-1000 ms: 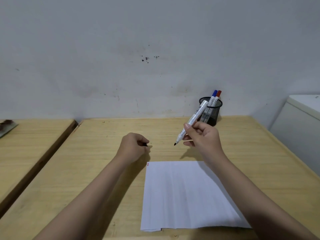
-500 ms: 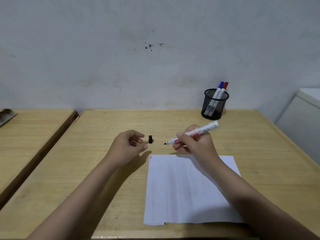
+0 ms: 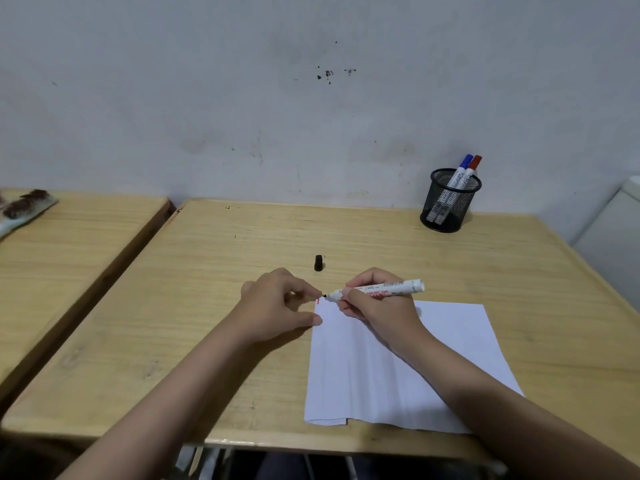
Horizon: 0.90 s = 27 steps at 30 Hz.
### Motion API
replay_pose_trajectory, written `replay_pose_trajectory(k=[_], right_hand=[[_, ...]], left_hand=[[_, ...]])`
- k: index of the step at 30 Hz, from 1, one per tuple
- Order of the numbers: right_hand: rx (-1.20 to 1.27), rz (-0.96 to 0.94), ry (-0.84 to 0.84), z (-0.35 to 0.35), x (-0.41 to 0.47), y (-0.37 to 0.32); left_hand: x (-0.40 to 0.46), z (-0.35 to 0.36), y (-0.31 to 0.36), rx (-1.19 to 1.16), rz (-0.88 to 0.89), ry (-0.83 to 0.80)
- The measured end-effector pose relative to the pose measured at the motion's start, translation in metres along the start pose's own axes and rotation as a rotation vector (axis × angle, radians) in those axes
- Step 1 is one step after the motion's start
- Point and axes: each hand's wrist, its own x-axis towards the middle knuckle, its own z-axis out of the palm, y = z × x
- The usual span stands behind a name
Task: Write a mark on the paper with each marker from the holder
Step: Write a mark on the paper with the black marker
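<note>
Light wooden desk (image 3: 242, 341) against a scuffed grey wall, so a pretty bare setup. Nearest the camera on it sat the white sheet of paper (image 3: 398, 375), and I'll place everything off that.

At the paper's far-left corner was a tiny red mark (image 3: 318, 301). The right hand (image 3: 377, 306) rested on that end of the sheet, fingers wrapped tight around a white-barrelled black-tipped marker (image 3: 377, 291). Its long axis ran almost level and nearly parallel to the paper's far edge, nib pointing left toward that corner and blunt end out to the right. The tip looked just at or above the corner, right beside the red mark; couldn't tell if it was actually touching.

The left hand (image 3: 277, 306) sat just off the paper's left edge, loosely curled, holding nothing, thumb tip at the edge as if pinning it.

My guess: the black mark goes down next, a short stroke beside the red one.

Beyond the corner, a small black cap (image 3: 318, 263) stood on the desk. Further back, right of the paper, a black mesh holder (image 3: 446, 206) held a blue-capped marker (image 3: 462, 169) and a red-capped marker (image 3: 472, 169), leaning right.
</note>
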Motion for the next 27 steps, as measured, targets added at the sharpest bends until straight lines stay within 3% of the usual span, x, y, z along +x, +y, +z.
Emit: replay_pose_trajectory(k=[27], right_hand=[[-0.247, -0.044, 0.023, 0.0, 0.002, 0.012]], left_hand=[[0.002, 0.0, -0.009, 0.048, 0.061, 0.001]])
